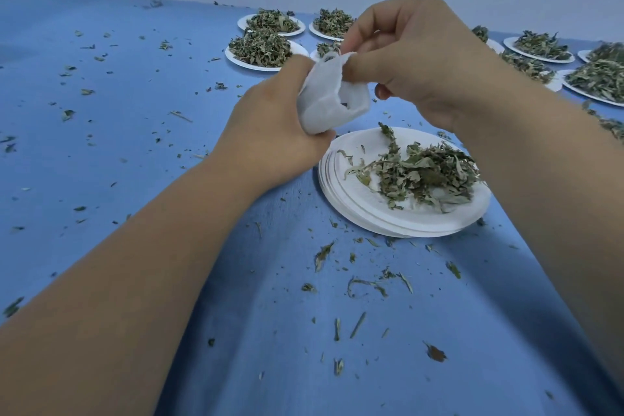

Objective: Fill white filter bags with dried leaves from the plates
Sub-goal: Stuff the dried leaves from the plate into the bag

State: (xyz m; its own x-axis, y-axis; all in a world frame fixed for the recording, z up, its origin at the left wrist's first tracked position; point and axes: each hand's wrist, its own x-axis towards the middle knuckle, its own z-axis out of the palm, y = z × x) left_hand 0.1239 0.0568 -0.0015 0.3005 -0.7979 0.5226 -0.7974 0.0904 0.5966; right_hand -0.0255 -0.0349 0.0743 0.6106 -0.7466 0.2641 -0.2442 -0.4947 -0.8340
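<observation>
A white filter bag (326, 101) is held up above the near edge of a stack of white paper plates (347, 199). My left hand (273, 132) grips the bag's lower part from the left. My right hand (412, 61) pinches the bag's upper rim between thumb and fingers, holding its mouth open. A few dark leaf bits show inside the mouth. A loose pile of dried green leaves (422, 172) lies on the top plate, below and to the right of the bag.
Several more white plates heaped with dried leaves stand at the back, such as one plate (236, 57) at centre and another (570, 86) at far right. Leaf crumbs are scattered over the blue tablecloth (135, 132). A pale wall rises behind the table.
</observation>
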